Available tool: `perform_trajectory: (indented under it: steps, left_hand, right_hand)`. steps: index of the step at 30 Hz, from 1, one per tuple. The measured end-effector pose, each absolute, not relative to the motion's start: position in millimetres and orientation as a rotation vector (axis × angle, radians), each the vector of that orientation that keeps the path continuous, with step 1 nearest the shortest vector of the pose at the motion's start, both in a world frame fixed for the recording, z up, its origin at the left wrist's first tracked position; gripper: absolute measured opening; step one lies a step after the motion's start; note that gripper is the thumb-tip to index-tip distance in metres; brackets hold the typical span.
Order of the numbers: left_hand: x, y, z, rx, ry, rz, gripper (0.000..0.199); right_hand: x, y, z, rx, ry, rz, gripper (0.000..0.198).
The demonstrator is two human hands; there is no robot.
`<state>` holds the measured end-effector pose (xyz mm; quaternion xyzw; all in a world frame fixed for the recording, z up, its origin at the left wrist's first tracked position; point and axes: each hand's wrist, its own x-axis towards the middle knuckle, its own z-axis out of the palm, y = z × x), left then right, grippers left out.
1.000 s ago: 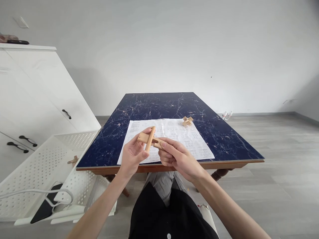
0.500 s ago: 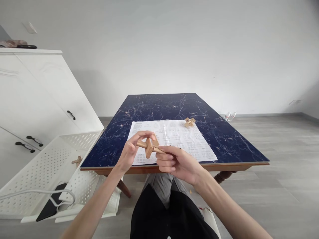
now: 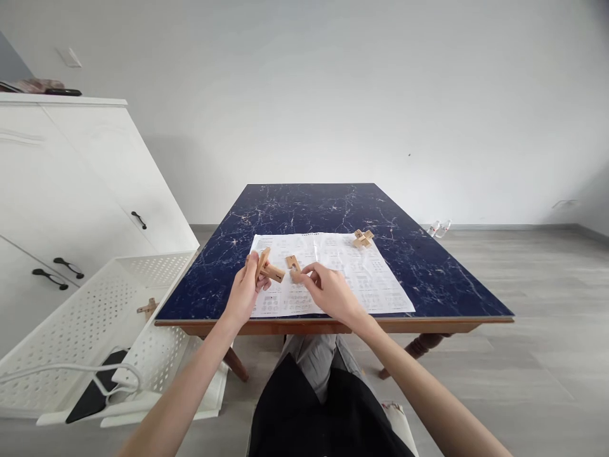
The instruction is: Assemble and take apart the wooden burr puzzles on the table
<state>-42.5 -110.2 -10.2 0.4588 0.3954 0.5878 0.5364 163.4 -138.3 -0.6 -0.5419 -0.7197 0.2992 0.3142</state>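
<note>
My left hand [image 3: 243, 292] is closed around crossed wooden puzzle pieces [image 3: 273, 273], raised over the left side of a printed paper sheet [image 3: 352, 279]. One of these pieces points right and carries a dark mark on its end. Just to the right, my right hand [image 3: 333, 292] pinches the near end of a notched wooden puzzle piece [image 3: 292, 261] low over the sheet; whether that piece rests on the paper I cannot tell. An interlocked wooden puzzle [image 3: 363, 238] sits at the sheet's far right corner.
The sheet lies on a blue marbled table [image 3: 304, 206] with a wooden edge. On the left are a white cabinet [image 3: 85, 171] and a white perforated basket [image 3: 90, 304], holding a wooden piece [image 3: 148, 308], a cable and a dark flat object.
Both hands held one wooden assembly together before. Now they are apart: the left has crossed pieces, while the right has lowered to a separate notched piece over the sheet.
</note>
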Motion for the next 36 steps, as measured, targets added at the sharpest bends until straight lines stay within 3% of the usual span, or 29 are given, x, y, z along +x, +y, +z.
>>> perform_trajectory:
  steps: [6,15,20,24,29,33,36]
  left_hand:
    - [-48.9,-103.6,-22.8,0.954,0.961,1.4,0.065]
    - [-49.4,-108.9,-27.2,1.028,0.954,1.375,0.065]
    - [-52.2,-110.2,-32.1,1.164,0.957,1.359,0.065]
    - [-56.0,-111.9,-32.7,1.311,0.968,1.319,0.053]
    - [-54.6,-115.8,-26.3,1.446,0.974,1.274,0.043]
    - [-52.2,-116.8,-25.0,1.514,1.003,1.252,0.042]
    - [-52.3,-116.0,-28.3,1.565,1.021,1.254,0.037]
  right_hand:
    - [146.3,-107.4,-16.1,-1.596,-2.088,0.524,0.026]
    - [145.5,-106.1,-22.8,-1.672,-2.096,0.514,0.022]
    - [158.9,-102.5,-27.0,-1.605,-1.928,0.666,0.025]
    - [171.9,-106.3,-20.8,-1.464,-1.702,0.838,0.023]
    - [170.5,-132.1,2.9,-1.167,-1.53,1.117,0.046]
    - [153.6,-149.9,12.9,-0.777,-1.248,1.465,0.048]
    - [142.4,-154.1,12.0,-0.68,-1.191,1.531,0.049]
